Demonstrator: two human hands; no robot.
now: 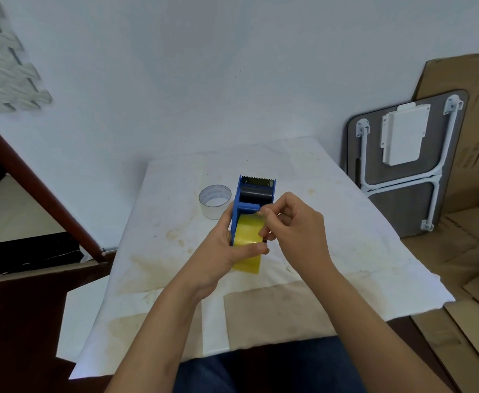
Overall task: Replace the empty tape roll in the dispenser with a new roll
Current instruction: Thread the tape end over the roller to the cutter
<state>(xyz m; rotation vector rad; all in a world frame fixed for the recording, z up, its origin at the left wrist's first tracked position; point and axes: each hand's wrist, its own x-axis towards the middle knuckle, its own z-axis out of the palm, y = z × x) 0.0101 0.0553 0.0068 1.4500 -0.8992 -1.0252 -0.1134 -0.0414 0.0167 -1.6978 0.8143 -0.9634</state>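
A blue tape dispenser [254,191] with a black roller and a toothed blade at its far end is held above the table. A yellowish new tape roll [249,231] sits in its rear part. My left hand [224,248] grips the dispenser from the left, thumb pressed on the roll. My right hand [298,222] is at the roll's top right, thumb and forefinger pinched at the tape's edge just under the blue crossbar. The empty clear roll core [215,201] stands on the table to the left of the dispenser.
The table carries a stained white sheet [332,222]. A folded grey table with white legs [408,163] leans on the wall at right, with cardboard [470,279] behind and below it. A dark wooden frame [34,188] stands at left.
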